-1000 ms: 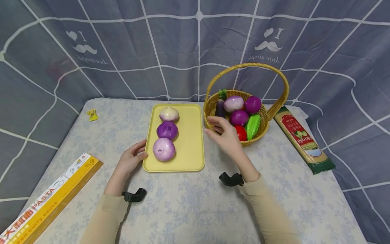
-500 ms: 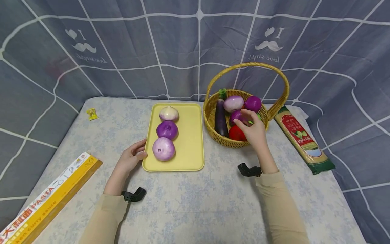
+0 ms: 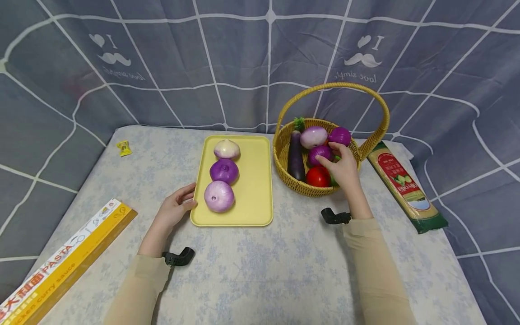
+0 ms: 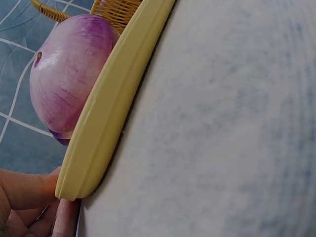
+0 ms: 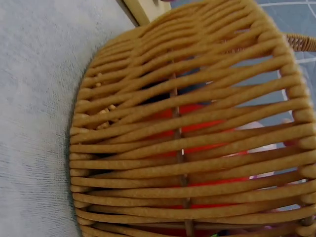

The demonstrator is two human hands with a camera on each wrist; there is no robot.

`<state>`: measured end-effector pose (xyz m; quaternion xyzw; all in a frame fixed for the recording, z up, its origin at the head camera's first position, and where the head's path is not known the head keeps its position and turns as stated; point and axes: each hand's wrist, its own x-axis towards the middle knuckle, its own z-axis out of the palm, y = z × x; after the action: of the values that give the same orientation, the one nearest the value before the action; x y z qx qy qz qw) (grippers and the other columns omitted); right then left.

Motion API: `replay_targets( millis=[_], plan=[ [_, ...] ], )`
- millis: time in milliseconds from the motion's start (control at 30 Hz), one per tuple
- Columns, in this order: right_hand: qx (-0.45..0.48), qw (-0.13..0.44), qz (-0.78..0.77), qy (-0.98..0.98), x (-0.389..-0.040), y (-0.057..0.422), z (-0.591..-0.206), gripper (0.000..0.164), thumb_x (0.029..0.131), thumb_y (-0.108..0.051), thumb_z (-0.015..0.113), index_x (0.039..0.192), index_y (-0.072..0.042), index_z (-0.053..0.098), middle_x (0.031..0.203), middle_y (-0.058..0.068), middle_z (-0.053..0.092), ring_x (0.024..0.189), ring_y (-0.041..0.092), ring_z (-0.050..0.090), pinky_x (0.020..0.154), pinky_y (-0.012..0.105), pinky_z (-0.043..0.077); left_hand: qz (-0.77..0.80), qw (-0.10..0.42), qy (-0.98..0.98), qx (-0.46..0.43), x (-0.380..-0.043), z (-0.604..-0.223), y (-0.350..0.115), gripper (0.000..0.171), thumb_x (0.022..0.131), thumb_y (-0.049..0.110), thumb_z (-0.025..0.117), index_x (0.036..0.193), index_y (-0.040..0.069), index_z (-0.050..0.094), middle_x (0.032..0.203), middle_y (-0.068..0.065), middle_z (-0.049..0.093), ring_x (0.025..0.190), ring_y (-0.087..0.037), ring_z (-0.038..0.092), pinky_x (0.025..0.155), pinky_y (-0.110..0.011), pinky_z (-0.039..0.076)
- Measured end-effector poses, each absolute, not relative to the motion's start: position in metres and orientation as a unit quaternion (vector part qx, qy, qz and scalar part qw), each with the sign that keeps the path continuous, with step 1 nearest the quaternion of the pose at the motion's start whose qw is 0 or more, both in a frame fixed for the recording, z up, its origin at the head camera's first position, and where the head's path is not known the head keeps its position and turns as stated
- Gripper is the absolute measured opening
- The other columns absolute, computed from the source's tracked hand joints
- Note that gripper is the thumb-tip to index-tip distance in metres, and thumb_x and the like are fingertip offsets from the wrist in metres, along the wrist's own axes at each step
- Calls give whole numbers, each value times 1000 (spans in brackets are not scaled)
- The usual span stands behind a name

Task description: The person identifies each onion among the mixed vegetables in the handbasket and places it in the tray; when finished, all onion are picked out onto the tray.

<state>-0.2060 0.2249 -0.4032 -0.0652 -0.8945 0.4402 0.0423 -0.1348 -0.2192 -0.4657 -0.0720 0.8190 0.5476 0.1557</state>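
Note:
My left hand (image 3: 174, 208) pinches the left edge of a yellow tray (image 3: 253, 189), thumb at the rim and a finger underneath in the left wrist view. Down the tray's left side sit a white-and-purple onion (image 3: 227, 149), a dark purple onion (image 3: 224, 171) and a light purple onion (image 3: 219, 197). Over the wicker basket (image 3: 288, 178), my right hand (image 3: 345, 169) grips a purple onion (image 3: 318, 155) with curved thumb and fingers. The onion sits among the other vegetables. In the right wrist view, the basket's weave (image 5: 197, 143) hides this hand.
Also in the basket are an eggplant (image 3: 296, 155), a tomato (image 3: 318, 177), a pale onion (image 3: 313, 136), another purple onion (image 3: 340, 136) and a partly hidden green pepper. A pasta box (image 3: 73, 262), a yellow wrapped candy (image 3: 124, 148) and a green-ended packet (image 3: 406, 185) lie around. The basket handle (image 3: 335, 85) arches overhead.
My right hand has moved right from the basket's front left rim to the purple onion, and its thumb and fingers have come around it. My left hand stays at the tray edge.

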Motion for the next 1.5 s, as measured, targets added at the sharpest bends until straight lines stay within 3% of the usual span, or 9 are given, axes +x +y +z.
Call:
replay_targets(
  millis=[133, 333, 567, 833, 1100, 1367, 1500],
  plan=[
    [-64, 22, 406, -911, -212, 225, -404, 69, 91, -31, 71, 146, -1, 42, 147, 23, 44, 136, 38, 40, 116, 53, 34, 545, 155, 821, -69, -135, -466, -220, 61, 100, 9, 55, 156, 13, 31, 149, -19, 46, 137, -33, 45, 101, -23, 49],
    [-57, 1, 368, -928, -218, 223, -407, 71, 91, -26, 71, 147, 2, 38, 148, 27, 39, 138, 43, 35, 116, 58, 30, 550, 154, 818, -68, -135, -464, -219, 61, 100, 8, 55, 156, 13, 31, 148, -20, 46, 137, -33, 45, 97, -17, 49],
    [-42, 0, 336, -941, -223, 221, -409, 67, 91, -23, 71, 147, 0, 42, 150, 28, 39, 138, 45, 36, 115, 61, 30, 544, 151, 822, -79, -136, -467, -218, 61, 99, 9, 56, 155, 13, 32, 147, -19, 47, 136, -33, 45, 106, -33, 47],
    [-50, 4, 344, -938, -226, 223, -411, 67, 90, -23, 73, 146, 0, 44, 149, 28, 41, 137, 46, 37, 116, 60, 30, 548, 144, 821, -74, -135, -466, -218, 60, 99, 7, 56, 155, 12, 33, 147, -21, 48, 135, -34, 46, 94, -14, 49],
    [-31, 23, 326, -945, -228, 222, -415, 65, 87, -22, 76, 140, 1, 47, 142, 28, 45, 132, 46, 40, 114, 59, 31, 549, 146, 820, -72, -134, -463, -218, 61, 99, 7, 56, 155, 11, 32, 147, -21, 48, 136, -34, 47, 92, -11, 48],
    [-49, 59, 356, -931, -226, 221, -414, 67, 83, -24, 80, 137, 2, 49, 137, 27, 44, 128, 45, 43, 113, 59, 35, 541, 149, 824, -75, -133, -463, -218, 61, 100, 10, 56, 155, 13, 32, 147, -21, 47, 136, -34, 46, 108, -34, 46],
    [-74, 74, 384, -917, -221, 221, -412, 70, 83, -29, 80, 139, -2, 49, 140, 24, 45, 131, 41, 43, 113, 57, 37, 541, 149, 824, -74, -133, -464, -217, 61, 100, 9, 55, 155, 12, 31, 148, -21, 47, 136, -34, 46, 109, -35, 45]
  ],
)
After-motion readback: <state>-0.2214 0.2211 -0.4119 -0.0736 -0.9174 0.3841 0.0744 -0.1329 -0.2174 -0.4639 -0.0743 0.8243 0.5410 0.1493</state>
